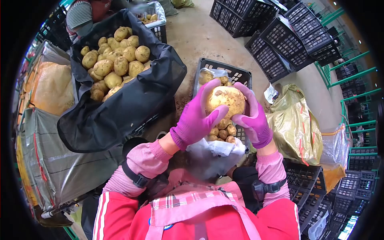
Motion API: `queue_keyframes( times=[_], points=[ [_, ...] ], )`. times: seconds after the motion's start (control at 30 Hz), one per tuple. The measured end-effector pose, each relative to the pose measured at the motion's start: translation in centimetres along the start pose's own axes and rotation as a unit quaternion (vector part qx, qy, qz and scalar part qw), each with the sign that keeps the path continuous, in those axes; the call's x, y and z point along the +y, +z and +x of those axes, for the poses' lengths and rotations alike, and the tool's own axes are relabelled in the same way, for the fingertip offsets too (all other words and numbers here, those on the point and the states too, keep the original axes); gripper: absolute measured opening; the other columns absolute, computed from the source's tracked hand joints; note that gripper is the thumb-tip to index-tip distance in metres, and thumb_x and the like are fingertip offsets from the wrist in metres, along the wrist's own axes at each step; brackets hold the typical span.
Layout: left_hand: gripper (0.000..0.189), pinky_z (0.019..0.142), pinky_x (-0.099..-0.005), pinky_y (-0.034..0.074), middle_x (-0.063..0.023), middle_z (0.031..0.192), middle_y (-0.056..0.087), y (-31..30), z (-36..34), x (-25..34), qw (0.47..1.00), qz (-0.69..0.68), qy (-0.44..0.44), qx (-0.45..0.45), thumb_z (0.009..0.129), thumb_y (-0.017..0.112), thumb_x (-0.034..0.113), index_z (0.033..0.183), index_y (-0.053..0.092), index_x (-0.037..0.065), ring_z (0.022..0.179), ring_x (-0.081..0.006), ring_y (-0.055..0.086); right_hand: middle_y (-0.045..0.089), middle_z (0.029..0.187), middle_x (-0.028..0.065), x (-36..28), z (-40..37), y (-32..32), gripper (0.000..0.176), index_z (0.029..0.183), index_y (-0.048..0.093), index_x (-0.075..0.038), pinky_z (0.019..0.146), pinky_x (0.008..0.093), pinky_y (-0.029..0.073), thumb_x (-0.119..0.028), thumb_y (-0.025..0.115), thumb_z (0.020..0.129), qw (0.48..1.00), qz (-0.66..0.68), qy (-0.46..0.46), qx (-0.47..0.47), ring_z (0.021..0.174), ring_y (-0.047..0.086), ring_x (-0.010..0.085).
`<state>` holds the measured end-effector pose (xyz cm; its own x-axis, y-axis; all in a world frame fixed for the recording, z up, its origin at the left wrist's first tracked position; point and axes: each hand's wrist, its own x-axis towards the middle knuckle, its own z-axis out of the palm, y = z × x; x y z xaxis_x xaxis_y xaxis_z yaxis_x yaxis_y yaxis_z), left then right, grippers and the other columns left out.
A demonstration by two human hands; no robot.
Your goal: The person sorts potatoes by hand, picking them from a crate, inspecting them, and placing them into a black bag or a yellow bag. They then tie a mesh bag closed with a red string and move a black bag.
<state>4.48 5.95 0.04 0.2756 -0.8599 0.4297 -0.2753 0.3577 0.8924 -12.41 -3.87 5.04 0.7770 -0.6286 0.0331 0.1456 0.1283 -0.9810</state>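
Note:
A large potato (pixel 226 100) with brown soil patches is held between my two hands, above a black crate. My left hand (pixel 199 116), in a purple glove, wraps its left side with the thumb across the front. On the other side my right hand (pixel 255 118), gloved the same way, grips it with fingers over the top and thumb below. Under it stands the black plastic crate (pixel 242 76), lined with white plastic film (pixel 218 148). Smaller potatoes (pixel 224 132) lie inside that crate, partly hidden by my hands.
To the left, a crate lined with black cloth (pixel 120 120) holds many potatoes (pixel 114 66). Another person's striped sleeve (pixel 79 16) shows behind it. Stacked black crates (pixel 286 44) stand at the upper right, a yellowish sack (pixel 296 124) at the right.

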Motion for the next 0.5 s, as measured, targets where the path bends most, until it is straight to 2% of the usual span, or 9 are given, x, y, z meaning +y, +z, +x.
queue_keyframes(
  times=[0.07, 0.1, 0.2, 0.23, 0.27, 0.33, 0.43, 0.47, 0.5],
  points=[
    [0.063, 0.1, -0.0326, 0.045, -0.0143, 0.127, 0.056, 0.1, -0.2, 0.5, 0.998, -0.035, -0.041, 0.041, 0.091, 0.071, 0.023, 0.141, 0.04, 0.001, 0.117, -0.0185, 0.056, 0.049, 0.141, 0.0109, 0.0, -0.1, 1.3, 0.083, 0.144, 0.04, -0.001, 0.11, 0.0345, 0.039, -0.001, 0.078, 0.071, 0.999, -0.043, -0.021, 0.013, 0.13, 0.049, 0.0218],
    [0.057, 0.098, -0.0322, 0.046, -0.0132, 0.122, 0.058, 0.2, -0.2, 0.7, 0.995, -0.052, -0.062, 0.063, 0.092, 0.07, 0.022, 0.138, 0.044, 0.001, 0.114, -0.0176, 0.057, 0.052, 0.137, 0.0111, 0.5, 0.0, 1.9, 0.081, 0.142, 0.043, -0.003, 0.108, 0.0349, 0.042, 0.001, 0.079, 0.07, 0.98, -0.18, -0.078, 0.027, 0.128, 0.052, 0.0232],
    [0.044, 0.086, -0.0342, 0.051, -0.0133, 0.107, 0.063, -0.9, -0.2, 1.4, 0.984, -0.104, -0.111, 0.092, 0.093, 0.07, 0.025, 0.124, 0.053, 0.0, 0.101, -0.0196, 0.064, 0.055, 0.133, 0.0118, 0.7, 0.3, 3.7, 0.078, 0.14, 0.046, -0.004, 0.107, 0.0363, 0.043, -0.002, 0.08, 0.07, 0.94, -0.314, -0.12, 0.052, 0.126, 0.053, 0.0248],
    [0.033, 0.08, -0.0337, 0.051, -0.0118, 0.098, 0.065, -1.0, -0.1, 1.1, 0.981, -0.092, -0.106, 0.137, 0.096, 0.065, 0.027, 0.116, 0.059, 0.001, 0.091, -0.0202, 0.065, 0.056, 0.132, 0.0125, 1.0, 0.6, 4.3, 0.077, 0.138, 0.049, -0.004, 0.106, 0.0364, 0.043, -0.004, 0.081, 0.069, 0.95, -0.277, -0.133, 0.058, 0.126, 0.053, 0.0258],
    [0.025, 0.08, -0.0301, 0.051, -0.0099, 0.101, 0.064, -1.4, -0.1, 0.6, 0.984, -0.065, -0.086, 0.141, 0.101, 0.055, 0.023, 0.114, 0.06, 0.002, 0.091, -0.016, 0.062, 0.055, 0.133, 0.013, 0.8, 0.9, 4.9, 0.075, 0.137, 0.05, -0.003, 0.106, 0.0357, 0.043, -0.008, 0.082, 0.069, 0.953, -0.274, -0.114, 0.056, 0.125, 0.054, 0.0251],
    [0.027, 0.079, -0.0286, 0.05, -0.0105, 0.099, 0.065, -2.8, -0.1, -0.5, 0.984, -0.076, -0.097, 0.127, 0.103, 0.052, 0.025, 0.113, 0.06, 0.001, 0.088, -0.0156, 0.063, 0.054, 0.133, 0.0133, 1.6, 1.5, 5.8, 0.071, 0.136, 0.05, -0.002, 0.106, 0.0352, 0.043, -0.011, 0.081, 0.072, 0.967, -0.231, -0.09, 0.065, 0.123, 0.055, 0.0245],
    [0.027, 0.079, -0.0293, 0.05, -0.0102, 0.095, 0.065, -4.1, 0.9, 1.5, 0.867, -0.315, -0.32, 0.216, 0.102, 0.05, 0.023, 0.111, 0.061, 0.0, 0.088, -0.0149, 0.064, 0.057, 0.129, 0.014, -1.0, 3.8, 7.3, 0.068, 0.135, 0.051, -0.001, 0.101, 0.0357, 0.047, -0.012, 0.079, 0.074, 0.972, -0.197, -0.107, 0.069, 0.119, 0.058, 0.0227],
    [0.026, 0.079, -0.0298, 0.05, -0.0098, 0.094, 0.065, -4.2, 1.1, 1.2, 0.87, -0.309, -0.341, 0.178, 0.102, 0.051, 0.023, 0.11, 0.061, 0.0, 0.089, -0.0142, 0.065, 0.058, 0.126, 0.0151, -1.0, 5.3, 7.3, 0.067, 0.134, 0.051, -0.001, 0.1, 0.0368, 0.048, -0.012, 0.08, 0.074, 0.936, -0.29, -0.17, 0.102, 0.119, 0.059, 0.0241],
    [0.026, 0.078, -0.0303, 0.051, -0.0094, 0.094, 0.065, -4.1, 1.1, 0.3, 0.87, -0.302, -0.364, 0.137, 0.101, 0.051, 0.022, 0.109, 0.061, 0.0, 0.09, -0.0136, 0.065, 0.059, 0.126, 0.0148, -1.9, 7.0, 8.7, 0.066, 0.133, 0.051, -0.001, 0.099, 0.0367, 0.049, -0.013, 0.08, 0.075, 0.927, -0.294, -0.216, 0.086, 0.119, 0.059, 0.0242]
  ],
)
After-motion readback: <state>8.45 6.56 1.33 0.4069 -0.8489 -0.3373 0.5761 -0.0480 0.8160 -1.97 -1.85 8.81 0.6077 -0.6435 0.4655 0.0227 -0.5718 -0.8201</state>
